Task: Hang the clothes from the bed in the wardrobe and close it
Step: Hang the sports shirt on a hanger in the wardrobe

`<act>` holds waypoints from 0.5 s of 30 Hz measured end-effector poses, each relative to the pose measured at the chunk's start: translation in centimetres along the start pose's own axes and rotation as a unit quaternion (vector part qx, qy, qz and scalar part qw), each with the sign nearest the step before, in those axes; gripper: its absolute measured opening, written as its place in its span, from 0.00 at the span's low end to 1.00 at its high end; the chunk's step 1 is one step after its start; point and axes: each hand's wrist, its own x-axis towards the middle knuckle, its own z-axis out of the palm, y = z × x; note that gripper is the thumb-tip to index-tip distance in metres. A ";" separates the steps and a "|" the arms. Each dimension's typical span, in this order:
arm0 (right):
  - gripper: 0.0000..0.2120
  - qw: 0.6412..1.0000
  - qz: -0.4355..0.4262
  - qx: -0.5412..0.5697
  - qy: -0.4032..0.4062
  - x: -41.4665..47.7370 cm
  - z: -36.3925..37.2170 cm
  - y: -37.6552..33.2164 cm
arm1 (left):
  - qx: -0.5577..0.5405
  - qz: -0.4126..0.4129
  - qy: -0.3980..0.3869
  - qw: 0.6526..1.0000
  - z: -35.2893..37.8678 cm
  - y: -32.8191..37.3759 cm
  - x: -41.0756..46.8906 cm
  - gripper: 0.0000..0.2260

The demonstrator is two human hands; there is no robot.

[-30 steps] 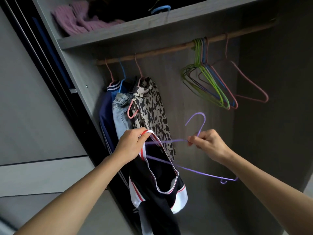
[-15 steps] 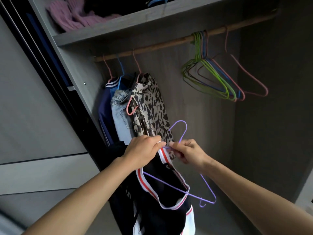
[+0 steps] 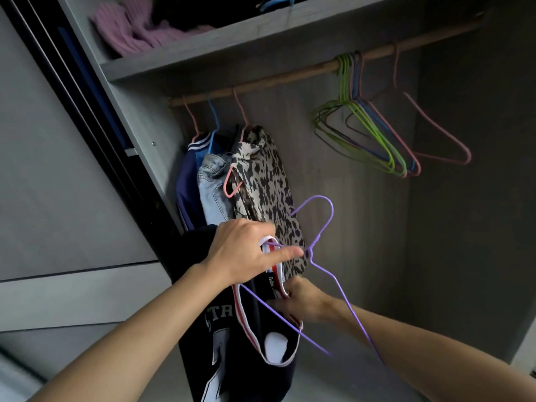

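I stand in front of the open wardrobe. My left hand (image 3: 246, 253) holds the purple wire hanger (image 3: 326, 224) at its neck together with the collar of a black sports jersey (image 3: 232, 338) with white and red trim. My right hand (image 3: 301, 303) is lower, gripping the jersey's collar trim beside the hanger's arm. The hanger's lower arm runs inside the neck opening. Above, a wooden rail (image 3: 290, 74) carries a navy jacket (image 3: 188, 181), jeans (image 3: 213, 184) and a leopard-print garment (image 3: 266, 184).
Several empty wire hangers (image 3: 374, 132), green, blue and pink, hang on the rail's right half. A shelf (image 3: 220, 53) above holds a pink knit (image 3: 130, 33). The sliding door (image 3: 58, 169) stands at the left. The wardrobe's right side wall (image 3: 478, 198) is bare.
My right hand let go of the hanger's neck and dropped down to the jersey collar. My left hand took over the hanger's neck. The hanger sits deeper in the neck opening.
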 end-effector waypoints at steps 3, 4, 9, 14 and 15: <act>0.10 0.991 0.014 -0.126 0.053 1.1 0.8 1.0 | 0.057 0.011 0.029 0.998 0.4 0.2 -0.3 0.33; 0.09 0.983 0.029 -0.166 0.069 1.3 0.3 1.8 | 0.081 0.012 0.041 0.996 0.5 -0.3 -0.6 0.33; 0.04 0.961 0.125 -0.201 0.144 -0.9 -4.6 6.3 | 0.164 -0.075 0.011 0.984 1.4 -6.4 -3.6 0.35; 0.11 0.980 0.101 -0.030 0.167 -3.0 -6.8 6.2 | 0.207 -0.127 0.015 0.970 3.5 -7.3 -4.8 0.24; 0.12 0.981 0.091 -0.032 0.167 -3.1 -6.8 6.2 | 0.198 -0.154 0.015 0.968 3.7 -7.3 -4.5 0.21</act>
